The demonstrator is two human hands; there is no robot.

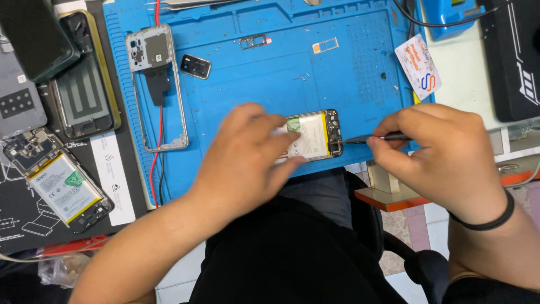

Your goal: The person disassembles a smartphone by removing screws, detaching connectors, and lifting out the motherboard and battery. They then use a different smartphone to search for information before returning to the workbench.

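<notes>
A: Where is the phone?

B: I see the opened phone (313, 137) at the blue mat's (270, 84) near edge, my left hand (247, 155) pressing it flat, my right hand (444, 149) pinching a screwdriver (374, 137)

A: Risk?

B: A slipping tip could pierce the battery (309, 135)

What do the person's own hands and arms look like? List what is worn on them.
Both forearms are bare, with no sleeves and no gloves in view. The right hand has a thin black band round its wrist. The left hand shows no ring, watch or band. The fingers are uncovered.
</notes>
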